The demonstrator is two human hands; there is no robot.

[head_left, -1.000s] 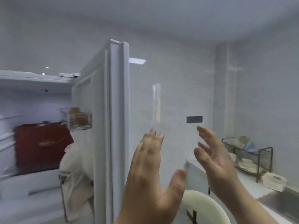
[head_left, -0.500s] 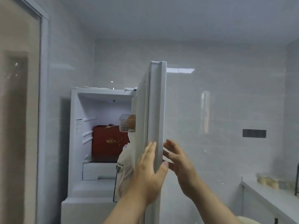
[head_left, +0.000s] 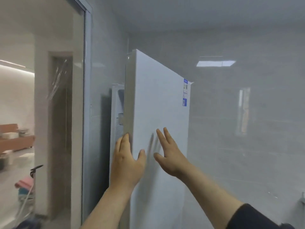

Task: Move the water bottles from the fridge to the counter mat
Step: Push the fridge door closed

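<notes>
Your left hand (head_left: 127,161) wraps the free edge of the fridge door (head_left: 158,123), fingers behind, thumb in front. Your right hand (head_left: 170,152) lies open and empty by the door's face. The fridge (head_left: 117,103) opening sits left, behind the upright door; no bottles show.

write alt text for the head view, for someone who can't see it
Two bare hands meet a white fridge door that stands partly open: the left hand wraps its free edge, the right hand is spread open at its front face. A narrow strip of the fridge interior shows; no water bottles are visible.
</notes>
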